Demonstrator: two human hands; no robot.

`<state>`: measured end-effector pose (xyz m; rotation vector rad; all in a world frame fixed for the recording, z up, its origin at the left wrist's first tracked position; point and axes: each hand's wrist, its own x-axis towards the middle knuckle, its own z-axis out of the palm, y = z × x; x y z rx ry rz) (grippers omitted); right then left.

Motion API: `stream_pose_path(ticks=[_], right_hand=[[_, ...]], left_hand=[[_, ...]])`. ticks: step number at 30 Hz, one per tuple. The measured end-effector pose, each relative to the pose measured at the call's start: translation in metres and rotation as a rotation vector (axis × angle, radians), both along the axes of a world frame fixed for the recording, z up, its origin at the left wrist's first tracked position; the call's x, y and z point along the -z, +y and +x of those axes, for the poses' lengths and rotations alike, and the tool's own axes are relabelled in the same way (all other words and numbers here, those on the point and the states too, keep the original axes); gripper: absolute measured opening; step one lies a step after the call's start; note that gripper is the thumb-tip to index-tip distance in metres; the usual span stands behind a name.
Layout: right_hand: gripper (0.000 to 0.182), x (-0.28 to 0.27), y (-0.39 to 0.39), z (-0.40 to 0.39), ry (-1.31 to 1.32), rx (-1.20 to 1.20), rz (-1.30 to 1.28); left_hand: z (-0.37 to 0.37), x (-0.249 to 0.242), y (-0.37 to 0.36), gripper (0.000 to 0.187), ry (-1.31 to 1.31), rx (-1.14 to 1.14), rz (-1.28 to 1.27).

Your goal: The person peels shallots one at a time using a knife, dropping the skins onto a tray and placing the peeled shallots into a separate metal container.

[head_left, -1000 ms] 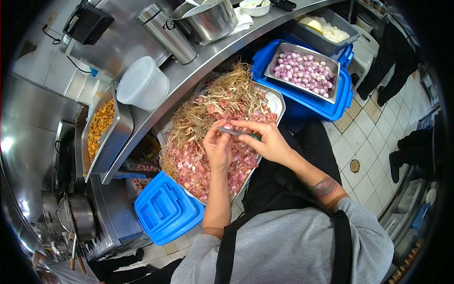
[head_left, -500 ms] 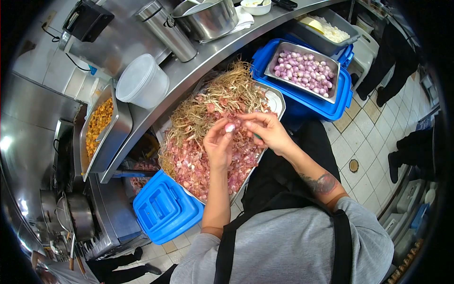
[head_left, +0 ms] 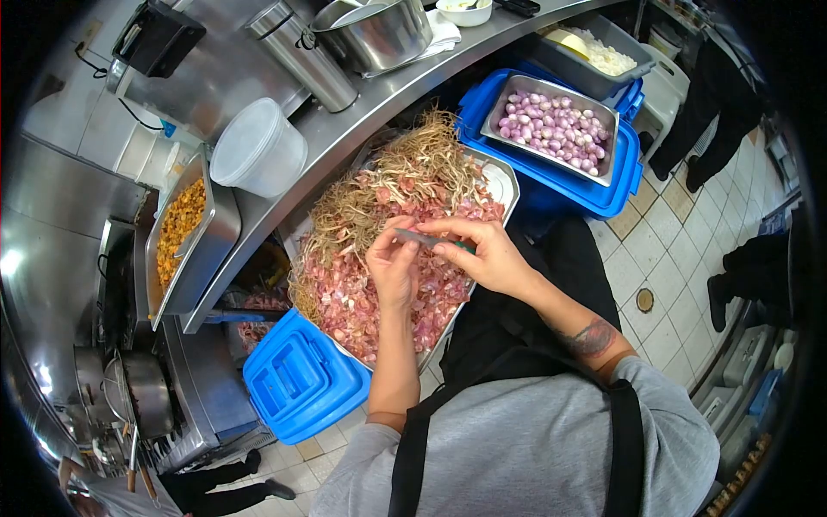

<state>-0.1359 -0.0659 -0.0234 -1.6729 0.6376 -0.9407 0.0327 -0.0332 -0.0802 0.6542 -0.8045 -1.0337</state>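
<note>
My right hand (head_left: pixel 491 254) is closed round a small knife (head_left: pixel 422 239) with a green handle, its blade pointing left. The blade meets the fingertips of my left hand (head_left: pixel 394 263), which pinch a shallot, mostly hidden by blade and fingers. Both hands are over a large tray (head_left: pixel 508 185) heaped with reddish shallot skins (head_left: pixel 345 297). Dry, stringy roots (head_left: pixel 422 151) lie along the heap's far side. Peeled shallots (head_left: pixel 551 129) fill a metal pan (head_left: pixel 489 129) on a blue lid (head_left: pixel 624 198) at the upper right.
A steel counter (head_left: pixel 345 129) carries a plastic tub (head_left: pixel 258 151), a metal pot (head_left: pixel 370 39) and a tray of orange pieces (head_left: pixel 181 220). Another blue lid (head_left: pixel 301 375) sits lower left. A grey bin (head_left: pixel 594 77) stands upper right. Other people's legs (head_left: pixel 711 112) show at right and lower left.
The knife blade has come into view across my left fingertips. My right hand has shifted slightly down and left, and the pale shallot between my fingers is now mostly covered.
</note>
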Motion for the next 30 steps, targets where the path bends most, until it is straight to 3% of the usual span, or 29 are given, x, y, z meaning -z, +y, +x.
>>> stream_pose_path(ticks=[3, 6, 9, 18, 21, 25, 30], right_hand=[[0.029, 0.004, -0.004, -0.001, -0.040, -0.005, -0.028], [0.029, -0.005, -0.003, -0.004, 0.022, -0.057, 0.123], [0.028, -0.002, 0.002, 0.000, -0.058, -0.018, 0.014], [0.024, 0.009, -0.003, 0.003, -0.080, -0.019, 0.053], [0.023, 0.013, -0.006, -0.001, -0.300, -0.227, 0.580], [0.025, 0.023, -0.012, -0.003, -0.444, -0.212, 0.874], [0.024, 0.036, -0.016, 0.002, -0.333, 0.016, 0.575]], left_hand=[[-0.001, -0.002, 0.000, 0.026, -0.036, 0.024, -0.049], [-0.002, 0.000, 0.000, 0.027, -0.021, 0.005, -0.015], [0.000, 0.002, 0.000, 0.028, -0.020, -0.024, 0.001], [-0.007, 0.001, 0.002, 0.029, 0.070, 0.024, 0.021], [-0.007, 0.004, 0.000, 0.030, 0.052, 0.028, 0.006], [-0.012, -0.011, 0.000, 0.032, 0.129, 0.091, 0.055], [-0.005, -0.006, -0.002, 0.033, 0.233, 0.170, 0.002]])
